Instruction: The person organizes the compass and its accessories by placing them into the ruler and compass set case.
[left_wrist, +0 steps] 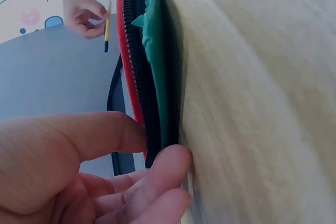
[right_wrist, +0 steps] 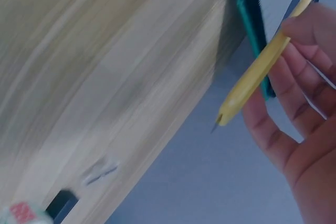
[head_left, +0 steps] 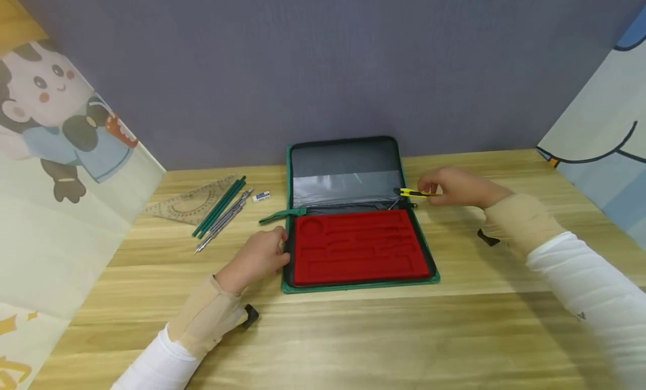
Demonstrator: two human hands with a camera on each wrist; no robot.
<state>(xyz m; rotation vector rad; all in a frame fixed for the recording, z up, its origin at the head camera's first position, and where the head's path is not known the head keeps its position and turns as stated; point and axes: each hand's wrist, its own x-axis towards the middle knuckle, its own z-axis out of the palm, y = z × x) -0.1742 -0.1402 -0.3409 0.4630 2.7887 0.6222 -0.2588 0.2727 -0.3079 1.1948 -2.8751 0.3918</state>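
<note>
A green zip case (head_left: 436,278) lies unfolded on the table, its red moulded insert (head_left: 360,267) showing shaped hollows. At the case's left side, my left hand (head_left: 258,259) pinches the edge between thumb and fingers; the left wrist view shows them at the black zipper (left_wrist: 135,59). My right hand (head_left: 446,187) holds a yellow utility knife (head_left: 411,193) between thumb and fingertips, beside the right edge of the raised lid (head_left: 345,154). A short metal tip (right_wrist: 215,127) sticks out of the knife in the right wrist view.
Left of the case lie a clear set square (head_left: 171,206), green pencils (head_left: 222,206), a silver metal compass (head_left: 222,224) and a small eraser (head_left: 262,196). A green strap (head_left: 280,214) juts from the case's left side. A grey wall (head_left: 343,65) stands behind the table.
</note>
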